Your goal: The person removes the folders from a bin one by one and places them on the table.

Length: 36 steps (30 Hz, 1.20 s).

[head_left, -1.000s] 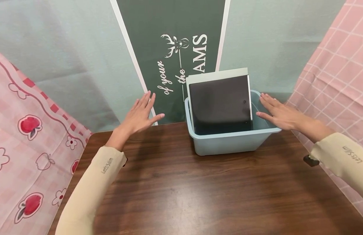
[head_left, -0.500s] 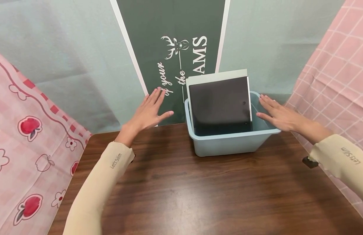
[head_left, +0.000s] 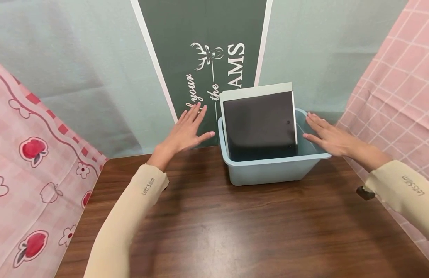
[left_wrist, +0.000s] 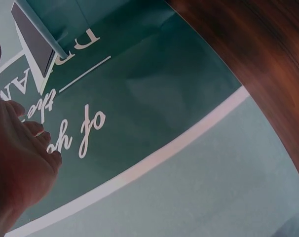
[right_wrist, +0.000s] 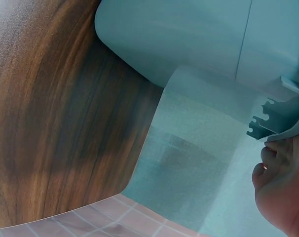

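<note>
A light blue plastic bin [head_left: 270, 172] stands at the back of the brown table. Leaning upright inside it is a flat dark panel [head_left: 259, 123] with a pale edge, and a pale green flat piece [head_left: 257, 91] shows behind its top; their exact kind I cannot tell. My left hand [head_left: 187, 133] hovers left of the bin, fingers straight and thumb spread, apart from it and holding nothing. At the bin's right end, my right hand [head_left: 332, 138] lies with straight fingers against the rim [right_wrist: 295, 131], which the right wrist view shows from below.
The wood-grain table [head_left: 214, 224] stretches toward me. A green cloth with white lettering [head_left: 214, 71] hangs behind. Pink patterned cloth [head_left: 44, 185] borders the left side, and pink checked cloth [head_left: 398, 73] borders the right.
My left hand has moved right, closer to the bin's left end. The right hand stays by the right rim, and the bin with its contents has hardly shifted.
</note>
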{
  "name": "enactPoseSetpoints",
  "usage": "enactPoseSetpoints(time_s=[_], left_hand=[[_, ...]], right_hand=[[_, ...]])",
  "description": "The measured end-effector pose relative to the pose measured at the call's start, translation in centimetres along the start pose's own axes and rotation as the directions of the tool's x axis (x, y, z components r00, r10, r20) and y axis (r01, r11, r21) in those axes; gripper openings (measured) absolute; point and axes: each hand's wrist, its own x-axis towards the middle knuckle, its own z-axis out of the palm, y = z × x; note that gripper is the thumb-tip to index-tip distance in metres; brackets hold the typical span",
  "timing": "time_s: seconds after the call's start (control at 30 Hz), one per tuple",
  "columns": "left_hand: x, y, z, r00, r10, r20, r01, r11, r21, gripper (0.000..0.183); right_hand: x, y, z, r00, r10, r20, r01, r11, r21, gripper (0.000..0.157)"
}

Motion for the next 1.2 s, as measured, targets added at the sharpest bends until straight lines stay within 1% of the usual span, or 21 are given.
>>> enactPoseSetpoints(time_s=[0.23, 0.53, 0.67, 0.77, 0.97, 1.2], left_hand=[[0.9, 0.9, 0.7, 1.000, 0.003, 0.012, -0.002, 1.000, -0.028, 0.095], [2.3, 2.0, 1.3, 1.000, 0.001, 0.006, -0.001, 0.998, -0.058, 0.094], [2.9, 2.4, 1.5, 1.000, 0.015, -0.009, -0.015, 0.998, -0.054, 0.095], [3.3, 2.7, 1.6, 1.000, 0.023, -0.006, -0.023, 0.998, -0.052, 0.095], [4.0, 3.0, 2.0, 1.000, -0.006, 0.027, 0.007, 0.999, -0.045, 0.093], [4.9, 3.4, 2.5, 0.999, -0.013, 0.030, 0.014, 0.999, -0.031, 0.093]], right_hand=[[0.0, 0.0, 0.2, 1.000, 0.004, -0.002, -0.003, 1.000, 0.019, 0.072], [-0.1, 0.0, 0.2, 1.000, -0.002, -0.015, 0.002, 1.000, 0.015, 0.072], [0.0, 0.0, 0.1, 1.000, -0.008, -0.022, 0.008, 1.000, 0.009, 0.072], [0.0, 0.0, 0.1, 1.000, -0.002, -0.017, 0.002, 1.000, 0.009, 0.072], [0.0, 0.0, 0.2, 1.000, 0.012, -0.012, -0.012, 1.000, 0.019, 0.072], [-0.1, 0.0, 0.2, 1.000, 0.020, -0.017, -0.020, 1.000, 0.021, 0.072]])
